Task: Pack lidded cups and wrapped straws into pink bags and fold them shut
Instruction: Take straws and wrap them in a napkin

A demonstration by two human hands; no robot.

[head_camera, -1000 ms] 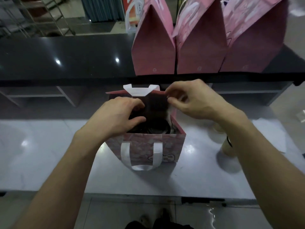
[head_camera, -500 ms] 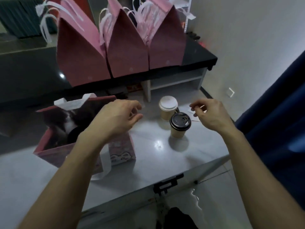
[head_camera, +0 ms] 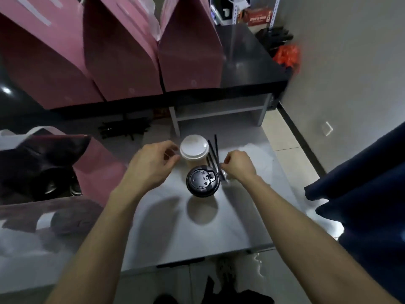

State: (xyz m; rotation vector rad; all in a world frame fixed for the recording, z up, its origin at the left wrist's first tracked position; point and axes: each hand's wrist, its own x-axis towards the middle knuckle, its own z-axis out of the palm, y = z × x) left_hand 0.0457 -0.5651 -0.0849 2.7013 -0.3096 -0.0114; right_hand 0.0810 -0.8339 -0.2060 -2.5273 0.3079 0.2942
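Two lidded paper cups stand on the white table (head_camera: pixel 197 233): a white-lidded cup (head_camera: pixel 194 148) farther away and a black-lidded cup (head_camera: pixel 202 181) nearer to me. Dark wrapped straws (head_camera: pixel 213 151) lie just right of them. My right hand (head_camera: pixel 237 166) pinches the near end of these straws. My left hand (head_camera: pixel 153 165) hovers with curled, parted fingers just left of the white-lidded cup and holds nothing. An open pink bag (head_camera: pixel 98 165) with a white handle stands at the left; dark lids show inside it.
Three folded-shut pink bags (head_camera: pixel 188 53) stand in a row on the black counter (head_camera: pixel 249 69) behind. A pile of dark straws (head_camera: pixel 122 130) lies under that counter. Dark blue cloth (head_camera: pixel 361 194) hangs at the right, past the table's edge.
My view swung right from the open bag to the cups. Both hands left the bag; the right hand reached down onto the straws and the left came beside the white-lidded cup.
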